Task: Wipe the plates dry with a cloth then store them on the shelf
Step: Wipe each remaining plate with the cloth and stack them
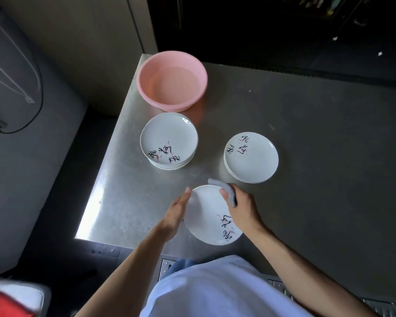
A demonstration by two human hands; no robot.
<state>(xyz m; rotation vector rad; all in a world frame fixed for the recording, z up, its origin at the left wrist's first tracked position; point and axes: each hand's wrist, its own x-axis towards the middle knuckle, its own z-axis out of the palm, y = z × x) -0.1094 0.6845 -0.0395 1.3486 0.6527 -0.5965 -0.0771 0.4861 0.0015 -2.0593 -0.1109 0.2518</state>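
Note:
A white plate (206, 216) with black and pink brushwork is held above the near edge of the steel table (318, 133). My left hand (175, 215) holds its left rim; the fingers under the plate are hidden. My right hand (240, 205) grips a grey cloth (226, 191) and presses it on the plate's far right rim. Two stacks of like plates stand further back: a left stack (169, 140) and a right stack (251, 157).
A pink basin (172, 80) with water stands at the table's far left corner. The table's left edge drops to a dark floor. A dark opening lies behind the table. Something red and white (12, 298) sits at the bottom left.

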